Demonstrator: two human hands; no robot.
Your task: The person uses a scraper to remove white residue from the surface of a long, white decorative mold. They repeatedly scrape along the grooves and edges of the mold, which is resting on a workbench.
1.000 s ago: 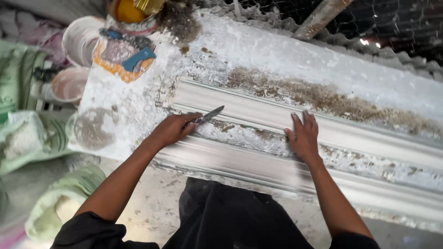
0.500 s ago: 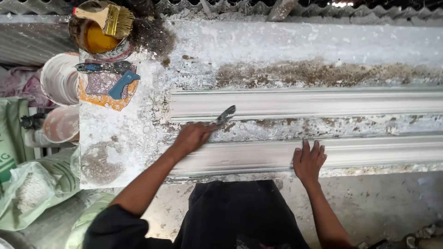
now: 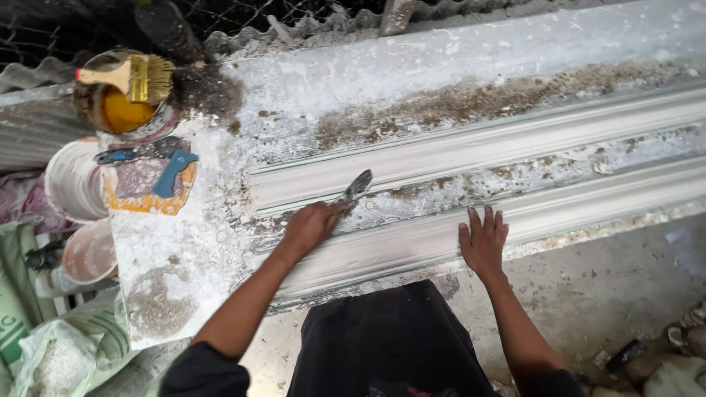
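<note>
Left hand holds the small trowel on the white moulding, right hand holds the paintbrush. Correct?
Not quite. In the head view the right hand lies flat and empty on the white moulding; the paintbrush rests across the tin. The left hand does hold the small trowel.

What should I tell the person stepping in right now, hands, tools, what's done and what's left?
Left hand grips a small trowel, blade on the rough middle channel of the long white plaster moulding. Right hand lies flat, empty, on the moulding's front band. Brush rests across the tin of yellow liquid at far left. Moulding bands look smooth; the channel and back strip remain crusted with brown debris.
</note>
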